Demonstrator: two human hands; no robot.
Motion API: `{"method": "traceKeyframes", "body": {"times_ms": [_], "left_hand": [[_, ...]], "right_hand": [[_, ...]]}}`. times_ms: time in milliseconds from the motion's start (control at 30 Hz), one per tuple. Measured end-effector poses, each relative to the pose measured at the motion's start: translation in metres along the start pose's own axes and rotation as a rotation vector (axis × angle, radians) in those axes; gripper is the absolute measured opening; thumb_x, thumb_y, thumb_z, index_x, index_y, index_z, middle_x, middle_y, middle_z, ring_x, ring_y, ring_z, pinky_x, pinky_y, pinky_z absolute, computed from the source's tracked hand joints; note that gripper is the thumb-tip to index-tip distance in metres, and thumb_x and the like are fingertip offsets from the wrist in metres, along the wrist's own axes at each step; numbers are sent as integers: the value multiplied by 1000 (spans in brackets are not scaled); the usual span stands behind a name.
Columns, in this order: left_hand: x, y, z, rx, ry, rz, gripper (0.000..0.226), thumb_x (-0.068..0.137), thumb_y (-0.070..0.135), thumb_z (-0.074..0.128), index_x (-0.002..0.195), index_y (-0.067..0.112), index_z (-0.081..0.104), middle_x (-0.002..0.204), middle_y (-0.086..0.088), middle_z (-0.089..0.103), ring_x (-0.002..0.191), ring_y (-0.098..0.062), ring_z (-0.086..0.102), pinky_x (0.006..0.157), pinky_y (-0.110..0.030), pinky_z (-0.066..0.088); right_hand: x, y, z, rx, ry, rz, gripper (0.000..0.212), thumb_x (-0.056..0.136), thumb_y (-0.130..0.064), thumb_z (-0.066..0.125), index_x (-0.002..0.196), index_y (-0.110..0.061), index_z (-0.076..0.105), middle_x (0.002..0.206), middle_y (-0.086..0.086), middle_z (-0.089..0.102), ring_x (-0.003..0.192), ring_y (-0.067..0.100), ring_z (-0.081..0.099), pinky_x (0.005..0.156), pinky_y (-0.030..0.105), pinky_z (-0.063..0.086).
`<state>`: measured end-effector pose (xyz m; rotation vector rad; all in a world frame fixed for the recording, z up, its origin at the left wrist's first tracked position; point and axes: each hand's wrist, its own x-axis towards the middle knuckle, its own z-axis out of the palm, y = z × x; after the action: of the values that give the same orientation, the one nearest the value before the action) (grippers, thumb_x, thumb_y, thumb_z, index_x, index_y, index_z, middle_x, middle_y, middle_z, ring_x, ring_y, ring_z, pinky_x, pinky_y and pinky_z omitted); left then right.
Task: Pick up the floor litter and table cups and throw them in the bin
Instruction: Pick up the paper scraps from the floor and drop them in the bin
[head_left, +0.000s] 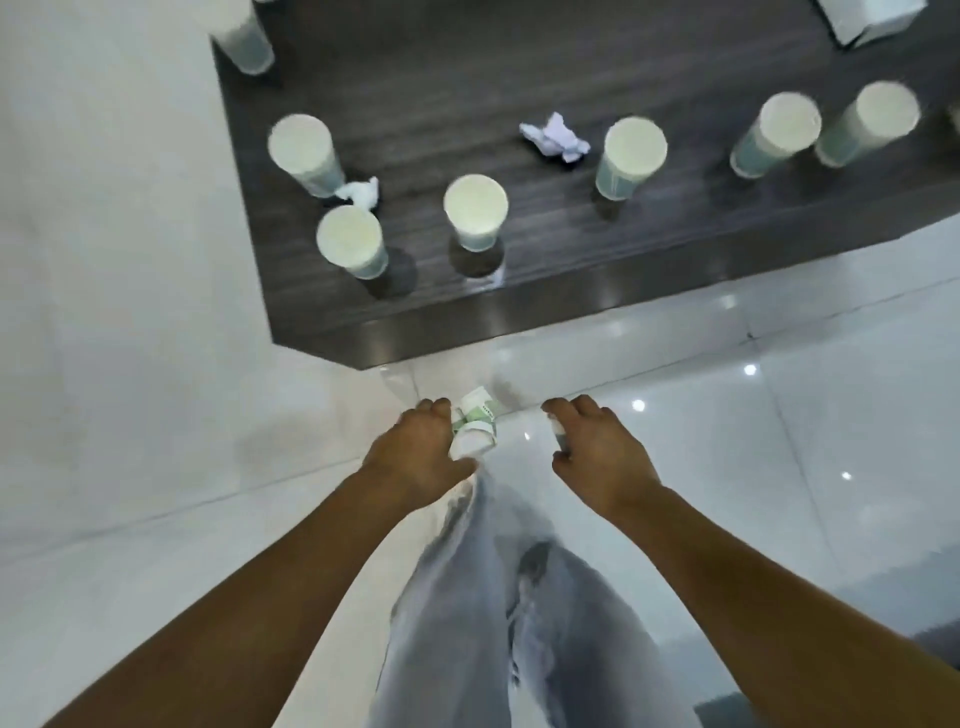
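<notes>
My left hand (415, 457) curls around crushed cups (475, 423); my right hand (592, 447) pinches something small and pale I can't identify. I should keep both grips firm until I find the bin, which isn't visible. Upright cups (475, 210) and crumpled paper (555, 137) wait on the counter (519, 291) ahead.

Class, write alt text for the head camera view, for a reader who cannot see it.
Seen from above, the left hand grips crushed paper cups and the right hand holds something small, above a white tiled floor. Ahead, a dark table holds upright cups and crumpled paper.
</notes>
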<state>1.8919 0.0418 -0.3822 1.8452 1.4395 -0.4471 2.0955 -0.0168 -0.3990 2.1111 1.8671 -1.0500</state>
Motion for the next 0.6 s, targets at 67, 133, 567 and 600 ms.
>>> {"method": "traceKeyframes", "body": {"times_ms": [67, 133, 567, 600], "left_hand": [[-61, -4, -43, -51, 41, -36, 61, 82, 47, 65, 128, 13, 43, 120, -7, 52, 111, -25, 52, 86, -35, 46], [-115, -17, -81, -98, 90, -87, 60, 81, 47, 65, 126, 13, 44, 117, -8, 53, 108, -25, 53, 82, -35, 46], [-273, -273, -256, -300, 306, -425, 55, 80, 47, 63, 120, 14, 46, 114, -5, 53, 104, -22, 53, 72, -30, 41], [-279, -296, -271, -298, 318, -439, 55, 80, 47, 63, 120, 13, 46, 114, -6, 53, 104, -22, 53, 73, -31, 41]], "right_hand": [[-32, -55, -39, -7, -9, -67, 54, 88, -14, 56, 139, -25, 38, 127, 2, 50, 109, 23, 52, 83, 33, 54], [-55, -111, -71, -29, -41, -131, 55, 90, -14, 57, 139, -26, 37, 131, 2, 49, 111, 24, 52, 87, 35, 54], [-18, -480, -125, -312, -124, -493, 57, 88, -12, 54, 141, -24, 37, 134, 4, 46, 116, 28, 49, 86, 37, 50], [-10, -508, -125, -316, -126, -515, 57, 87, -12, 53, 141, -24, 37, 132, 4, 46, 115, 27, 49, 82, 35, 50]]}}
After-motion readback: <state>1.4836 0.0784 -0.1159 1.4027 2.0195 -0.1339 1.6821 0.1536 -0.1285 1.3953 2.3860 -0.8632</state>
